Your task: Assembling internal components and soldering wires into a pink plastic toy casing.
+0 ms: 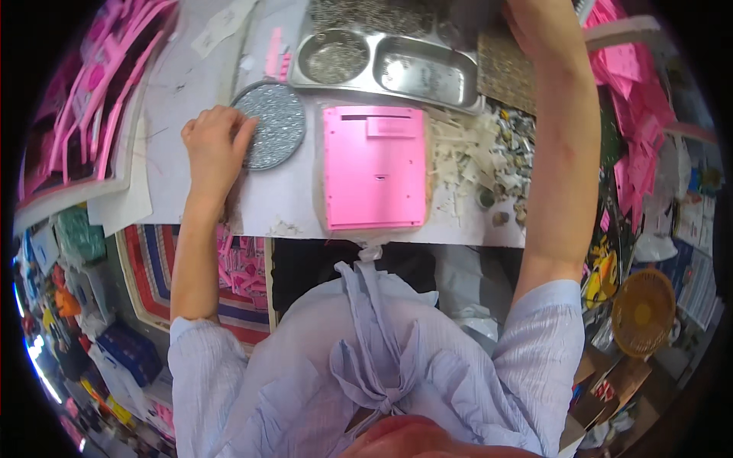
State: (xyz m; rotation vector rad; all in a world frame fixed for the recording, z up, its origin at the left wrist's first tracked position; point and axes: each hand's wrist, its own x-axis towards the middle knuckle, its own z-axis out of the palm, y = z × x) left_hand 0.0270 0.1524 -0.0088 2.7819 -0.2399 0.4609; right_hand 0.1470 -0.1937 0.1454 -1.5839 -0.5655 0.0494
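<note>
A pink rectangular plastic panel [375, 172] with a slot and a raised block near its far edge lies flat in front of me. To its left is a round dish [276, 126] filled with small grey metal pieces. My left hand [216, 141] is at this dish's left rim, its fingers curled and its thumb over the edge; anything between the fingertips is hidden. At the far right my right hand [528, 23] reaches up to the picture's top edge, beside a dark blurred object [475, 17]. Its fingers are mostly cut off and hidden.
Beyond the panel stands a metal compartment tray [372, 70] with small metal parts. White plastic bits and small metal pieces [489, 156] litter the table right of the panel. Pink parts [103, 84] are stacked at far left; more pink pieces [630, 114] hang right. A brown basket [644, 313] sits lower right.
</note>
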